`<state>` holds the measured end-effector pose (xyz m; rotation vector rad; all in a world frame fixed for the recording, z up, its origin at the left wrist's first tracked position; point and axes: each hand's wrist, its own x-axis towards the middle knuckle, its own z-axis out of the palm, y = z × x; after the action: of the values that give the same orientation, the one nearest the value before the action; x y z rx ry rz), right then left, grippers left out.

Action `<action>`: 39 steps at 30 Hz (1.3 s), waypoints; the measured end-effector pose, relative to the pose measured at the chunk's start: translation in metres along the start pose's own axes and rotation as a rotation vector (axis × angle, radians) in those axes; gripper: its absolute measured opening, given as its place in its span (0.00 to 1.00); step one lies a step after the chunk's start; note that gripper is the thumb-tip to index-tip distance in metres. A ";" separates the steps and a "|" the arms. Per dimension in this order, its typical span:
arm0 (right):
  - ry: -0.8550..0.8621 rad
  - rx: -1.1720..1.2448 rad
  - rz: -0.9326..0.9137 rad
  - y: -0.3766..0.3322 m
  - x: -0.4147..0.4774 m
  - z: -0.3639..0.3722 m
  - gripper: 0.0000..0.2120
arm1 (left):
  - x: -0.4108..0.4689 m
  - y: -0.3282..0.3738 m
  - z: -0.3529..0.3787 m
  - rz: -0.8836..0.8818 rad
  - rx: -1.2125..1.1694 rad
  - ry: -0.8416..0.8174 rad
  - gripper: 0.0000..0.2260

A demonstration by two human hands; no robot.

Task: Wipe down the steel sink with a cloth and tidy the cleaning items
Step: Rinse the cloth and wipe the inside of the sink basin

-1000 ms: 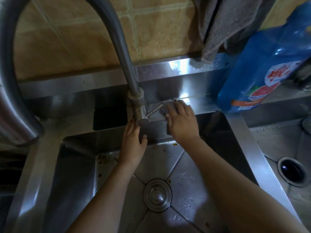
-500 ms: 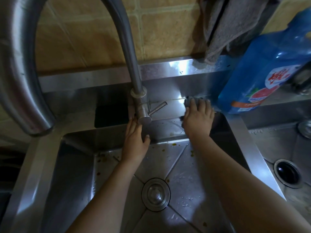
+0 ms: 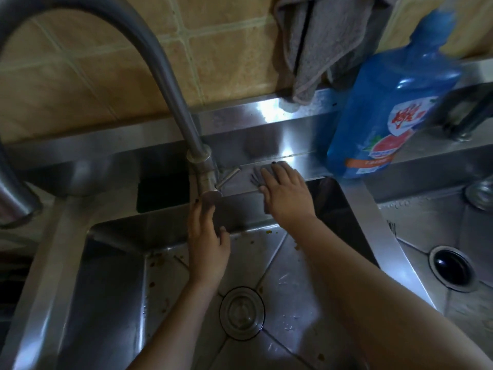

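right hand [image 3: 286,193] flat and released, fingers straight, pressing a grey cloth [image 3: 256,176] onto the back ledge of the steel sink [image 3: 53,236], just right of the lever [image 3: 229,175] on the tap [image 3: 204,169]. the cloth's bunched edge shows past my fingertips, and a fold of it shows below my palm against the basin's back wall. my left hand [image 3: 208,241] lies open too, gripping nothing, laid against that same back wall right under the tap, fingertips just beneath its body. between my two forearms, a round metal plug [image 3: 242,312] sits in the basin floor, with brown specks [image 3: 157,261] scattered across the wet steel around it. a blue bottle [image 3: 392,108] stands on the ledge near the cloth, to its right. a grey towel [image 3: 320,44] hangs against the tiled wall [image 3: 106,76] above the ledge. at far right, a second basin [image 3: 426,222] with an open dark drain [image 3: 450,267].
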<state>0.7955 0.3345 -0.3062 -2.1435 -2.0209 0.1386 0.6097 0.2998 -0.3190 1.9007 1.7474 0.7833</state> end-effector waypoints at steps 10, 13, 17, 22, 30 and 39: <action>0.053 0.061 0.173 0.053 -0.007 -0.016 0.22 | 0.006 0.078 0.031 0.163 0.003 -0.070 0.16; 0.046 0.044 0.219 0.046 -0.006 -0.013 0.23 | 0.031 0.096 0.041 0.129 0.083 -0.065 0.21; 0.039 0.057 0.250 0.035 -0.008 -0.013 0.23 | 0.053 0.092 0.051 -0.105 0.250 -0.059 0.24; 0.029 0.056 0.230 0.036 -0.007 -0.009 0.23 | 0.061 0.082 0.055 -0.146 0.406 -0.168 0.28; 0.048 0.069 0.227 0.036 0.011 -0.005 0.23 | 0.067 0.071 0.055 -0.079 0.464 -0.202 0.26; 0.019 0.050 0.186 0.031 -0.007 -0.009 0.24 | 0.068 0.063 0.055 -0.048 0.493 -0.249 0.28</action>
<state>0.8272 0.3249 -0.3047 -2.2887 -1.7862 0.1922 0.6961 0.3640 -0.3108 2.1346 1.9361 0.0839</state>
